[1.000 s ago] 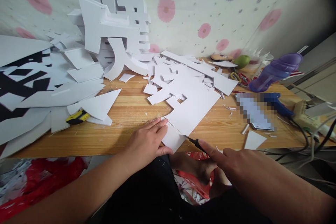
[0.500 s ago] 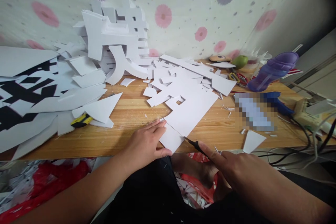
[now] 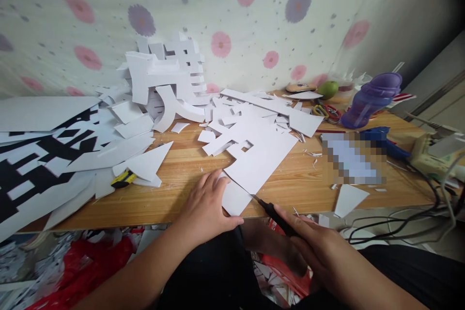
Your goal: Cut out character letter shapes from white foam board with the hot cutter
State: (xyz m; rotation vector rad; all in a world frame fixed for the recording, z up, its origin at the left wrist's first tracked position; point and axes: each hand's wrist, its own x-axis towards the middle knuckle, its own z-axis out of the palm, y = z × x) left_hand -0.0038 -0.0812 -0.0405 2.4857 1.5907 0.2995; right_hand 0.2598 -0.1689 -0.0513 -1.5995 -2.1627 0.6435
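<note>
A white foam board [image 3: 271, 150] with a small square cut-out lies on the wooden table, its near corner reaching the front edge. A thin dark cut line crosses that corner and sets off a near piece [image 3: 235, 197]. My left hand [image 3: 203, 208] rests on this piece from the left, fingers laid out and thumb spread towards the table edge. In my right hand [image 3: 312, 240] is a black-handled craft knife [image 3: 274, 213], gripped with the index finger along the handle. Its blade tip touches the board at the right end of the cut line.
White foam offcuts and an assembled foam structure [image 3: 163, 70] occupy the back. A yellow-black utility knife [image 3: 123, 178] lies left. To the right are a purple bottle [image 3: 370, 99], scissors [image 3: 332, 112], a blue tool [image 3: 390, 145] and cables [image 3: 430, 193]. Red bags [image 3: 90, 261] sit below.
The camera view has tilted up, so the table things sit lower in the picture. The knife tip stays at the right end of the cut line, and my left hand stays on the near piece.
</note>
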